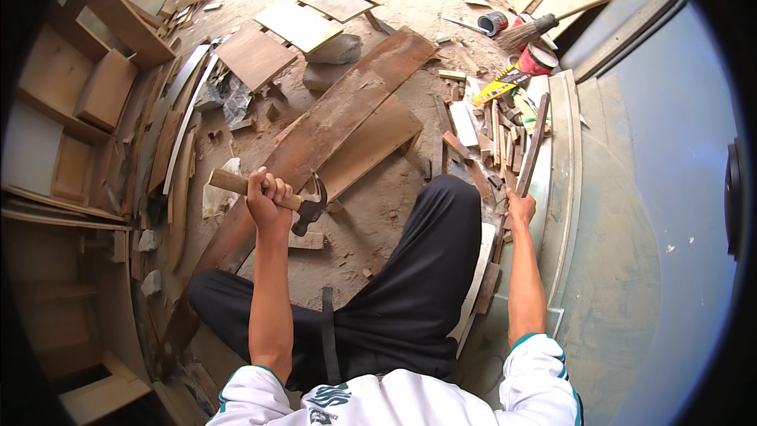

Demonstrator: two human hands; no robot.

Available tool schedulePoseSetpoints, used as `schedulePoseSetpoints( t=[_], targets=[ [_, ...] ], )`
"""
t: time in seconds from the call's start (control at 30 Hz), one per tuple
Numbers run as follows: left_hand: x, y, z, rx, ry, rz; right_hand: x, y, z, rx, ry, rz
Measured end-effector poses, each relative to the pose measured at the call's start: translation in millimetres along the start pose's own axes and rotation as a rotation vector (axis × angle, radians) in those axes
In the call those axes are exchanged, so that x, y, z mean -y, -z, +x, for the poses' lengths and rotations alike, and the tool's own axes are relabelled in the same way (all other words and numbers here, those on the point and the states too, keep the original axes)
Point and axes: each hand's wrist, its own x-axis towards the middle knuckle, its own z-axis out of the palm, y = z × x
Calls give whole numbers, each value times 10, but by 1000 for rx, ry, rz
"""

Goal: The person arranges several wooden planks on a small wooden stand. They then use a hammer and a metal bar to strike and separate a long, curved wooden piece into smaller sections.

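My left hand [270,193] is wrapped round the wooden handle of a claw hammer [312,207], whose dark metal head points right, above the dirt floor. Beneath it runs a long brown plank [331,122], lying diagonally from near left to far right. Off to the right, my right hand [520,209] grips the lower end of a narrow dark wooden strip [536,142], which slants up and away. Beside that strip lies a pile of small wood offcuts [498,136]. A paler board [371,146] rests tilted along the plank's right side.
Square plywood pieces [298,25] lie ahead over grey blocks [331,59]. A yellow saw [501,85], a red can [538,58] and a broom [530,31] are at far right. Wooden cabinets [71,87] line the left; a blue-grey panel [670,189] stands right.
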Motion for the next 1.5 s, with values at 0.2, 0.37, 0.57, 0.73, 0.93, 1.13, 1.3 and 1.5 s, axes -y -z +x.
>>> schedulePoseSetpoints(
  t=[0.2, 0.37, 0.57, 0.73, 0.93, 1.13, 1.3, 1.5],
  targets=[
    [28, 285, -89, -306, 3, 109, 941, -112, -330, 189, 124, 257],
    [282, 192, -271, -225, -102, 267, 2105, -142, -965, 626, 80, 622],
    [698, 453, -575, -44, -117, 572, 2266, -774, -1844, 796, -1, 696],
    [972, 594, -804, 149, -172, 888, 1530, -1495, -1904, 531, -127, 558],
    [1196, 518, -852, 272, -44, 1009, 225, -1931, -2159, 235, -197, -73],
    [1390, 609, -908, 307, -88, 1065, -225, -1885, -1991, 540, -470, -418],
    [1375, 708, -900, 430, -88, 1254, -97, -1811, -2221, 830, -374, -654],
    [1526, 766, -813, 595, -159, 1301, 765, -1618, -2048, 1341, -345, -335]
  ],
)
